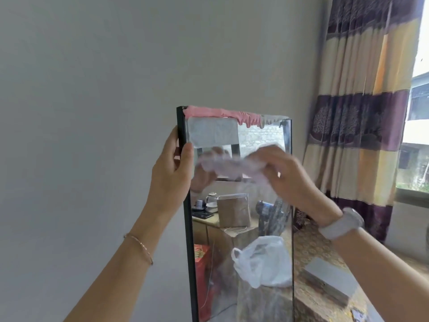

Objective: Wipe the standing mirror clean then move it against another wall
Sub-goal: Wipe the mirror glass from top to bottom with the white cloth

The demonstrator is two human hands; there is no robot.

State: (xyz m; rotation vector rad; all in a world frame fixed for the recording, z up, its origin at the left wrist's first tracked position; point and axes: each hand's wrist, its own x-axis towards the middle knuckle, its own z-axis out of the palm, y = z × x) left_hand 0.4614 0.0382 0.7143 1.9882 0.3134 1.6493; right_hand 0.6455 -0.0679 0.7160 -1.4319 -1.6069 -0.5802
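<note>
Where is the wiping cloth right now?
In the head view, the pale cloth is pressed against the upper part of the mirror, held by the right hand, while the left hand grips the mirror's left edge.

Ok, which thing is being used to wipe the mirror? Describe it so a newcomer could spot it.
Start at the tall black-framed standing mirror against the grey wall. Across its upper glass, the right hand presses a crumpled pale lilac-white cloth. It is blurred and soft-edged, unlike the white plastic bag seen reflected lower down.
</note>
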